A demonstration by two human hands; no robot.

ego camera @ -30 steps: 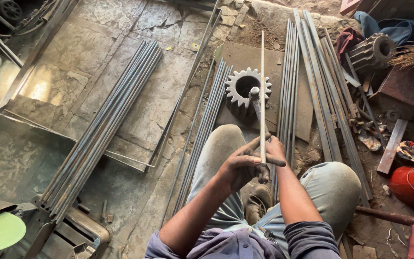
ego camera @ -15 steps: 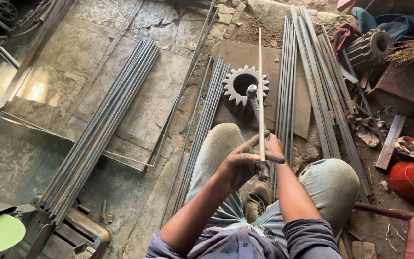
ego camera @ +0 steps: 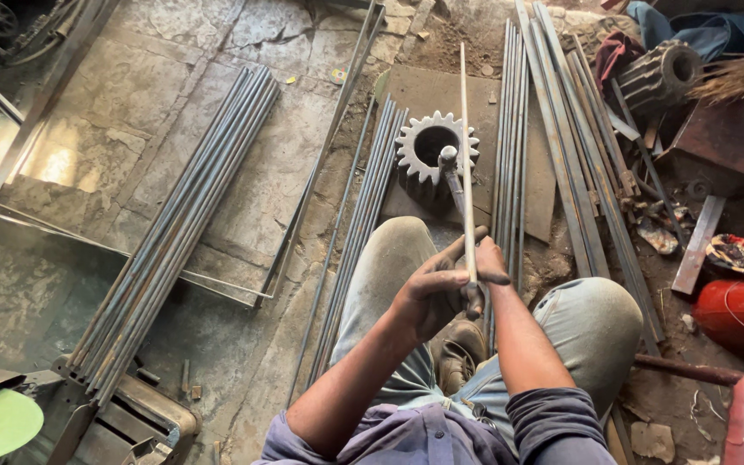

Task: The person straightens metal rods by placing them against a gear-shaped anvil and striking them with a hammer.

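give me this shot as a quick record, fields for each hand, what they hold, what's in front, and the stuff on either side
left hand: left hand wrapped around the thin metal rod
right hand: right hand gripping the same rod just beyond the left
rod: runs away from the person, over the gear
in front: toothed steel gear on a flat metal plate, hammer leaning at it
left side: long bundle of rods on the stone floor, green disc at the corner
right side: more bars, red cylinder

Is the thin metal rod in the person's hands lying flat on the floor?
No, both the left hand and the right hand grip the thin rod near its lower end, raised above the gear wheel.
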